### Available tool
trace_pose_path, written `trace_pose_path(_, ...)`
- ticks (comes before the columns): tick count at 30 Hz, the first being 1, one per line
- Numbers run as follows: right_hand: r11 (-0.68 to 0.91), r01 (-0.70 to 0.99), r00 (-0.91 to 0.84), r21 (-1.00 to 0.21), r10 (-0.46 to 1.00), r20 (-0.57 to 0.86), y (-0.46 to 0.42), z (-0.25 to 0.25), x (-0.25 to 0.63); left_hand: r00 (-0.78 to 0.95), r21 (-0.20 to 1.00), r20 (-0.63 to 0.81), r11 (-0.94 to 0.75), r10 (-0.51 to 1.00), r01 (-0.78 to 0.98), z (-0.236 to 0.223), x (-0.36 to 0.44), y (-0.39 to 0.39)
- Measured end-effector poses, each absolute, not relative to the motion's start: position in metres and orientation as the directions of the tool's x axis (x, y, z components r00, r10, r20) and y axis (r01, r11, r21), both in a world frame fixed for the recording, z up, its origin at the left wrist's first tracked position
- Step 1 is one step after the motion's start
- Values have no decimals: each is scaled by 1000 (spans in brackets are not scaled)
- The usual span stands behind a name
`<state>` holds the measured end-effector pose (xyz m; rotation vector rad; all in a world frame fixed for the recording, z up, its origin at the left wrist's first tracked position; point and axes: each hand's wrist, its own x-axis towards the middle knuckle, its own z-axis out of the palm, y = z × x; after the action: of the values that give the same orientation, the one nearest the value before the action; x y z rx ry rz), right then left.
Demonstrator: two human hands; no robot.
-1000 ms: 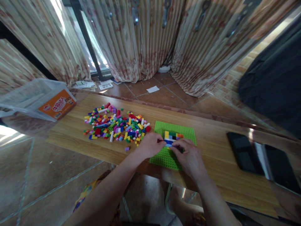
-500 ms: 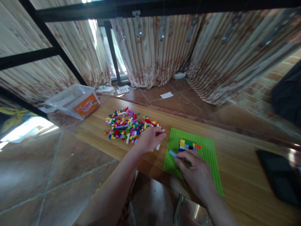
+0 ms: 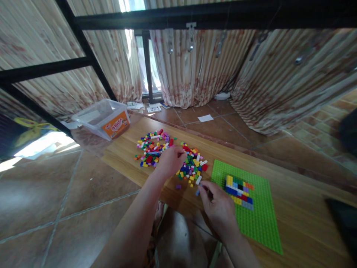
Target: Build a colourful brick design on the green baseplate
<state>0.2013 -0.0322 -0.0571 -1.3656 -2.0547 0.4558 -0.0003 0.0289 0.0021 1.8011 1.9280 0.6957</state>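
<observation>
My left hand hovers over the pile of loose toy bricks, its fingertips pinched together; whatever may be between them is hidden. Between the thumb and fingers of my right hand, a small light-blue brick shows just past the fingertips, low over the wooden table. To the right of that hand lies a green baseplate. On it stands a block of joined bricks in yellow, blue, white, red, orange and grey.
A clear plastic tub with an orange label stands at the table's far left end. A dark flat object lies on the wooden table at right. Black metal bars cross in front of the curtains. A paper sheet lies on the tiled floor.
My right hand has moved left off the baseplate with the light-blue brick, uncovering more of the joined bricks. My left hand has shifted left over the pile. The view has turned slightly left.
</observation>
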Motion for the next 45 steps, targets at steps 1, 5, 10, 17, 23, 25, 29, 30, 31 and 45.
trace_pose_path(1, 407, 686, -261, -603, 912, 318, -29, -56, 202, -64, 590, 34, 32, 997, 807, 2, 1, 28)
trace_pose_path(5, 399, 726, -182, -560, 897, 403, -9, -56, 208, -69, 552, 7, 54, 998, 832, 1, 11, 23)
trace_pose_path(10, 397, 779, -186, -485, 886, 425, 13, -62, 209, -2, 583, -16, 11, 1000, 813, -2, 27, 16)
trace_pose_path(17, 413, 768, -201, -490, 882, 427, 14, -64, 206, -346, 529, -8, 298, 938, 795, 8, -42, 14)
trace_pose_path(23, 400, 730, -172, -555, 892, 418, 13, -69, 203, -511, 438, -43, 476, 858, 763, 11, -98, -4)
trace_pose_path(25, 416, 705, -180, -574, 888, 423, 13, -70, 201, -491, 441, -44, 458, 870, 772, 9, -97, -6)
trace_pose_path(29, 438, 684, -184, -584, 878, 442, 10, -69, 198, -385, 472, -32, 353, 922, 808, 3, -87, -2)
trace_pose_path(30, 434, 685, -181, -585, 879, 441, 9, -68, 199, -361, 475, -32, 332, 932, 815, 1, -85, -1)
trace_pose_path(31, 428, 685, -176, -590, 882, 436, 8, -68, 199, -348, 473, -33, 321, 937, 820, 0, -84, 1)
trace_pose_path(45, 428, 641, -160, -637, 886, 434, 12, -72, 201, -357, 400, -53, 348, 932, 848, -8, -86, 5)
